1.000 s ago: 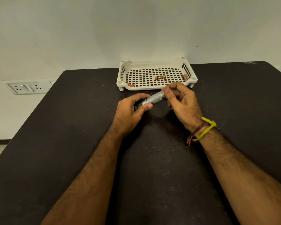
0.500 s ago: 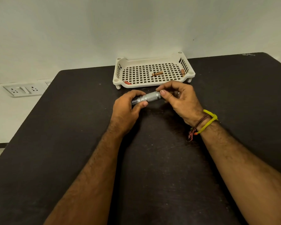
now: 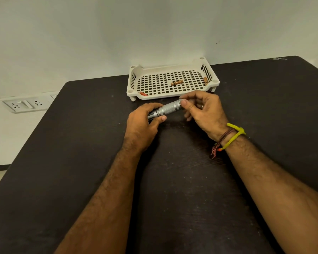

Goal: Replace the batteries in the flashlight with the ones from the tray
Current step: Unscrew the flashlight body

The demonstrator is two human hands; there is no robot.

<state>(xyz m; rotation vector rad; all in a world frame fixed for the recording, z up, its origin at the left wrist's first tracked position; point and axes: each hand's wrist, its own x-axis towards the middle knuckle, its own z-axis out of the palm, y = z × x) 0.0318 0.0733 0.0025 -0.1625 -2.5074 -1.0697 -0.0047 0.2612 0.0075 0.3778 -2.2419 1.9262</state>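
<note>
While both hands meet over the dark table, the scene reads as follows.

Flashlight: a silver, knurled metal tube held level just above the tabletop, in front of the tray, its darker end toward the left hand.

Left hand: fingers curled over the darker end of the flashlight, thumb pressed against its near side; a firm wrap-around hold.

Right hand: thumb and forefinger pinch the silver end of the flashlight; the other fingers hang loosely bent below, holding nothing. A ring shows on one finger.

Tray: white, perforated plastic, standing on short feet at the table's far edge by the wall, just beyond the hands.

Batteries: one copper-coloured battery lies near the middle of the tray floor, another against the right wall; a small red item sits in the near-left corner, too small to identify.

Wristbands: yellow cord and reddish-brown threads on the right wrist.

Wall socket: white plate on the wall, left of the table.
</note>
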